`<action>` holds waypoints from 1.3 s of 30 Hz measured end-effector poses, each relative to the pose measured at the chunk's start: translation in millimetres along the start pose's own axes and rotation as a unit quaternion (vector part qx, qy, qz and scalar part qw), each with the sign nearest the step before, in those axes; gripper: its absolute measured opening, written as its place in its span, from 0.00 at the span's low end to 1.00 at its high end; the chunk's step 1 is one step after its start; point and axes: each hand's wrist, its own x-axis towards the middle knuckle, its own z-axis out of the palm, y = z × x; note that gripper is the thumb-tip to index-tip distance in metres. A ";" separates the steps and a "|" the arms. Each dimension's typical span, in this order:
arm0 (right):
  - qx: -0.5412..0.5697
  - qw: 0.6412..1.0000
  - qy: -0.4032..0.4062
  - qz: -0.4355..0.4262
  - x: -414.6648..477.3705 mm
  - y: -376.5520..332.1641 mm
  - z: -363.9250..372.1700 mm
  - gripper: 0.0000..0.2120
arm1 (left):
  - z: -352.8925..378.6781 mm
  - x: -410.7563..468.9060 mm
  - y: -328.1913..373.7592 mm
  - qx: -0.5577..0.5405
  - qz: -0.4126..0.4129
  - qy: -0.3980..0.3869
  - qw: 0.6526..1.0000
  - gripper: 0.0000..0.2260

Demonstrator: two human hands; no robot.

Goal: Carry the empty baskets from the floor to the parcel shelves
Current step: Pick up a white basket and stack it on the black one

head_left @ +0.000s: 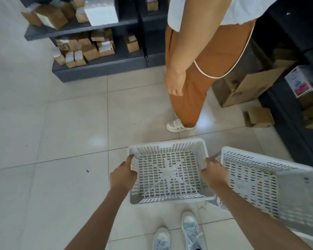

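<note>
An empty white perforated basket [167,171] hangs above the tiled floor in front of my feet. My left hand [122,175] grips its left rim and my right hand [214,173] grips its right rim. A second empty white basket [266,186] lies tilted just to the right of my right arm; whether it rests on the floor or on something else is hidden. The dark parcel shelves [98,67] stand at the far left, stacked with several cardboard parcels.
Another person in brown trousers [197,83] and a white shoe stands straight ahead, near the shelves. More dark shelving [300,123] runs along the right with an open cardboard box [246,91] and a small box on the floor. Open tile floor [52,141] lies left.
</note>
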 end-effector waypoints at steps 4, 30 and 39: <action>-0.005 1.000 -0.019 0.009 28.1 35.2 69.9 0.20 | 75.1 21.0 -30.4 -0.006 -0.007 0.022 1.000 0.25; 0.279 0.960 0.016 -0.005 130.4 111.3 243.9 0.32 | 271.8 73.0 -119.6 -0.127 -0.064 0.035 0.989 0.32; 0.318 0.946 -0.057 0.008 82.9 89.9 195.9 0.36 | 174.4 62.1 -129.1 -0.069 -0.120 0.069 0.988 0.35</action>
